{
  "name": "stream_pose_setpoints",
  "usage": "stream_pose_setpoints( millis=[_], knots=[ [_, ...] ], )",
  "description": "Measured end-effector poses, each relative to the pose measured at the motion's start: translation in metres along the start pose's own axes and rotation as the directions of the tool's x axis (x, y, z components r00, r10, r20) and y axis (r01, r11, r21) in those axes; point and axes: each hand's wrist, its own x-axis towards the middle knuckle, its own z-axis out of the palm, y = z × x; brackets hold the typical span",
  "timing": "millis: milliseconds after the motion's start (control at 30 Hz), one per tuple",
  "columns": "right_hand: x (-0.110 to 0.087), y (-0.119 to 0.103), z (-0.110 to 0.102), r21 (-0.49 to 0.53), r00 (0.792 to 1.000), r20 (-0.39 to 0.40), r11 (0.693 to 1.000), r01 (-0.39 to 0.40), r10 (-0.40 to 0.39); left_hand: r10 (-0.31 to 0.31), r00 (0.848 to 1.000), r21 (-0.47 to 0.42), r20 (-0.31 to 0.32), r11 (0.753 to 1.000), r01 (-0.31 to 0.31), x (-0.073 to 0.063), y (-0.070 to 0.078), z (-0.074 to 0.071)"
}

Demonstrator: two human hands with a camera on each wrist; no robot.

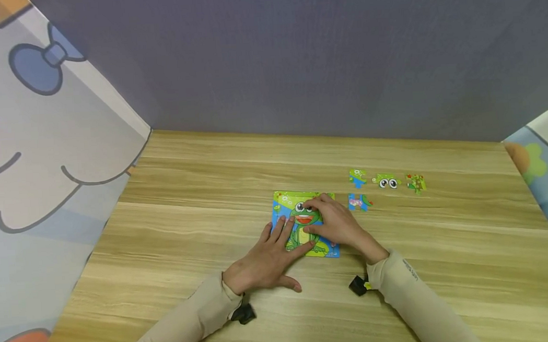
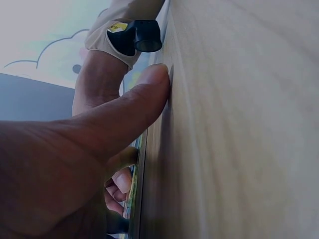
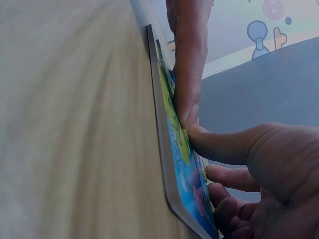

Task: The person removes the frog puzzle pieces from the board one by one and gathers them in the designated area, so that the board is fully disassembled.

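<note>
A frog jigsaw puzzle [image 1: 303,234] in a shallow tray-like board lies on the table, partly covered by both hands. My left hand [image 1: 267,257] lies over its lower left with fingers spread, fingertips on the picture and thumb out on the wood. From the right, my right hand [image 1: 336,222] curves over the board. Its thumb and fingertips pinch about a puzzle piece [image 1: 305,219] at the frog's mouth. In the right wrist view the right thumb [image 3: 219,144] touches the picture, right beside a left fingertip [image 3: 187,112].
Several loose jigsaw pieces lie right of the board: one with frog eyes [image 1: 387,182], a green-blue one [image 1: 357,178], a blue-pink one [image 1: 358,202] and one with red flowers [image 1: 415,183]. A grey panel [image 1: 295,60] bounds the wooden table [image 1: 187,207] at the back.
</note>
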Motion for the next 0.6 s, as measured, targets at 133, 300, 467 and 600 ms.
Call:
stream_pose_setpoints(
  millis=[133,300,467,600],
  knots=[
    [0.0009,0.0007,0.0012,0.009,1.000,-0.015,1.000,-0.005,0.005,0.000,1.000,-0.003,-0.002,1.000,0.000,-0.0002,0.0000,-0.0001],
    [0.0018,-0.0007,0.0013,0.024,0.999,-0.035,1.000,-0.019,0.020,-0.003,1.000,-0.006,0.001,1.000,0.003,-0.0003,-0.0003,0.0002],
    [0.0006,-0.0030,-0.0003,0.030,0.999,-0.037,0.999,-0.018,0.020,-0.004,1.000,-0.004,0.004,1.000,0.004,-0.0003,-0.0004,0.0004],
    [-0.0012,-0.0051,-0.0048,0.060,0.999,-0.034,0.998,0.000,0.002,-0.006,1.000,0.003,0.005,1.000,0.006,-0.0001,-0.0003,0.0002]
  ],
)
